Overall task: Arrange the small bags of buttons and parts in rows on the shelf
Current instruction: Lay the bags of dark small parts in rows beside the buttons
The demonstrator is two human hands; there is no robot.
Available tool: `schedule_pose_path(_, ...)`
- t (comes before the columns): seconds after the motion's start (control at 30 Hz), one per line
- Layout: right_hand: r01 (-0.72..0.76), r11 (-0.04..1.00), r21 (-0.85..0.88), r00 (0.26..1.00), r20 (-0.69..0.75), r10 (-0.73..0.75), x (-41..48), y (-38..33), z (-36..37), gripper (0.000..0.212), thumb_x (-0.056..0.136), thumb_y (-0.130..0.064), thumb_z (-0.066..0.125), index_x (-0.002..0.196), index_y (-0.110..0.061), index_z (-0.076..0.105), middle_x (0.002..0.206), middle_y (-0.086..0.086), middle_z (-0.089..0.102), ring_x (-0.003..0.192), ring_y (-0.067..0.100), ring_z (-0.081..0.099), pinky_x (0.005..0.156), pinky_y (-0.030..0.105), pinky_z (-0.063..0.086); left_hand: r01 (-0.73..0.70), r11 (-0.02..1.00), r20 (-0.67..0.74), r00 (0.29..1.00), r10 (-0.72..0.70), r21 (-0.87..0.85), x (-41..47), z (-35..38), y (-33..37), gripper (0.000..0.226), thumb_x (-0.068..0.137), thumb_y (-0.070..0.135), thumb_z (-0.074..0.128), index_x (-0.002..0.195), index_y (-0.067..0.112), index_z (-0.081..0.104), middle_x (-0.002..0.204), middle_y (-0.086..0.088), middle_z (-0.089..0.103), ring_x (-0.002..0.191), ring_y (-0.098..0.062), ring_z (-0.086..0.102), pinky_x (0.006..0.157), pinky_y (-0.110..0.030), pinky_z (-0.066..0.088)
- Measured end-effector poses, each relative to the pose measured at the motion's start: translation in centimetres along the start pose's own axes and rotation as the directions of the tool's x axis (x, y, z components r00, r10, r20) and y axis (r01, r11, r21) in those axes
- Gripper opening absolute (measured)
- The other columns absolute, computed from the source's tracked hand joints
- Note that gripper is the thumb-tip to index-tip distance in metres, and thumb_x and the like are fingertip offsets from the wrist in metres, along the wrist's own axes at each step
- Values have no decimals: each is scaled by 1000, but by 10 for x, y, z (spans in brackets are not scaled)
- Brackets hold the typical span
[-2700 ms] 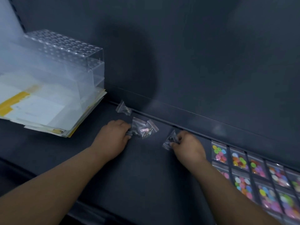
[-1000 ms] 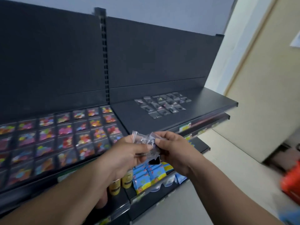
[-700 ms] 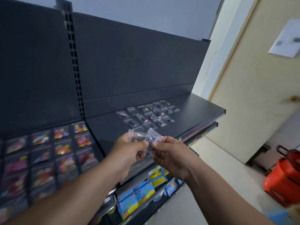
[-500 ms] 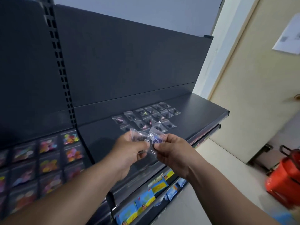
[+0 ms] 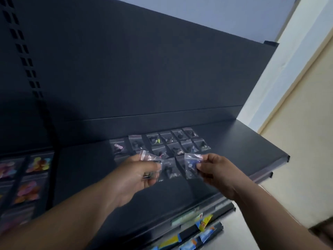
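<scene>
My left hand (image 5: 134, 175) grips a small bunch of clear zip bags (image 5: 151, 157) with dark parts inside. My right hand (image 5: 214, 170) pinches a single clear bag (image 5: 191, 164) by its right edge, apart from the bunch. Both hands hover over the dark shelf (image 5: 234, 152). Beyond them, several small bags of parts (image 5: 173, 141) lie flat in rows on that shelf. My hands hide the nearest bags of these rows.
On the neighbouring shelf section to the left lie rows of bags with coloured buttons (image 5: 38, 164). A slotted upright (image 5: 27, 65) divides the two sections. Lower shelves hold blue and yellow packets (image 5: 201, 226). A cream wall (image 5: 306, 141) stands to the right.
I turned from the left end of the shelving to the right section with the gathered bags. My hands have since parted, the right one drawing a single bag off the bunch.
</scene>
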State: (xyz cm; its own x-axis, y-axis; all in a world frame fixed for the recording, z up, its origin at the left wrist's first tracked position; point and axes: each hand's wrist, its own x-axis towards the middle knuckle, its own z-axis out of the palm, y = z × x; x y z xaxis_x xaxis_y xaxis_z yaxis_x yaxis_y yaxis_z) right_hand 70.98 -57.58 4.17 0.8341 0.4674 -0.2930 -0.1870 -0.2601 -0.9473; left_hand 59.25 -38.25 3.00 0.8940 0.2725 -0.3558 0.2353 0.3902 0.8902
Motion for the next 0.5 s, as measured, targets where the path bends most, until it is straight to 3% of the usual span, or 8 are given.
schedule_pose_path(0.13,-3,992,-127,1000,25,6,57,4,-57,13,85,3,57,86,-10,57,64,5,59,51,12,49,50,23,38,24,993,-127,991,-39,-117,34,38,-2,9,82,4,65,88,5,58,86,-13,62,75,-22,58,61,-29,50)
schedule_pose_path(0.23,-6,985,-175,991,128,29,87,7,-75,10,85,2,56,90,-7,58,62,5,59,48,11,47,47,21,38,7,993,-208,978,-31,-117,49,66,-2,7,83,5,63,87,7,58,76,-10,63,67,-18,58,58,-27,50)
schedule_pose_path(0.3,16,953,-303,989,144,29,102,9,-80,12,84,-4,60,96,-5,59,66,5,60,53,13,51,53,25,41,-12,994,-250,968,-16,-108,55,81,-3,4,84,4,62,85,8,60,69,-8,63,64,-18,58,55,-27,50)
schedule_pose_path(0.33,61,888,-456,993,121,-6,107,10,-82,18,82,-10,63,99,-8,59,72,3,62,62,15,56,60,26,43,-17,994,-273,962,-14,-110,56,86,-5,5,85,4,61,84,9,60,70,-9,63,64,-19,58,56,-27,49)
schedule_pose_path(0.4,179,621,-763,981,95,-167,112,19,-88,30,79,-24,69,105,-15,55,91,0,61,83,20,59,71,26,42,-19,993,-328,944,-21,-118,59,95,-9,8,85,2,60,82,9,59,74,-12,63,65,-19,58,57,-29,49)
schedule_pose_path(0.43,236,508,-828,958,112,-263,111,23,-91,31,80,-27,68,106,-17,54,98,0,58,89,21,59,72,26,41,-20,993,-351,936,-22,-117,60,98,-11,8,85,2,59,81,9,59,74,-12,63,64,-19,58,56,-29,49)
schedule_pose_path(0.5,418,385,-823,868,236,-437,106,32,-97,20,83,-21,62,103,-18,57,101,0,55,93,24,58,72,26,43,-25,993,-382,924,-21,-116,62,103,-12,7,86,2,59,83,8,60,74,-13,64,63,-19,58,54,-27,49)
